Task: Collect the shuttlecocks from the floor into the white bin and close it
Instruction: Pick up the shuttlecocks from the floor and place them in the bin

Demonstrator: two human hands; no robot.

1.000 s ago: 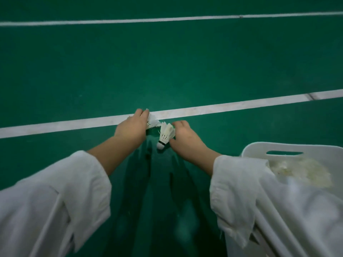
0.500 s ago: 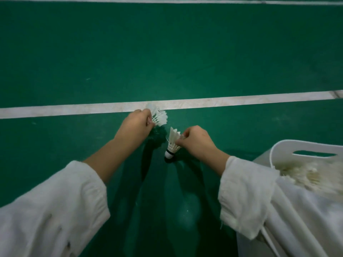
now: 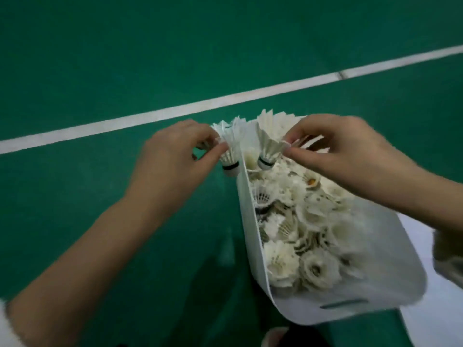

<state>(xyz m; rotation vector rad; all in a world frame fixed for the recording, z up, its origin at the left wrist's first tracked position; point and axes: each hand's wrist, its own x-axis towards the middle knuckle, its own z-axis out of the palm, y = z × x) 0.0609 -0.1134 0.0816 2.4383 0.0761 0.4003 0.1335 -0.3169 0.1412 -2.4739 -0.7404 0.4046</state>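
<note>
The white bin (image 3: 250, 234) stands on the green floor at centre right, heaped with several white shuttlecocks (image 3: 308, 221). My left hand (image 3: 172, 164) pinches a shuttlecock (image 3: 231, 149) by its feathers, cork down, just outside the bin's left wall at its far corner. My right hand (image 3: 350, 154) pinches a second shuttlecock (image 3: 269, 149) by its feathers, cork down, over the far end of the bin's contents. No lid is seen on the bin.
A white court line (image 3: 175, 111) crosses the green floor (image 3: 125, 58) behind the bin. A white flat sheet (image 3: 436, 309) lies at the bottom right beside the bin. A shoe tip (image 3: 275, 336) shows at the bottom edge.
Both hands lifted their shuttlecocks off the floor and carried them right to the bin. The view swung so the bin now fills the centre right.
</note>
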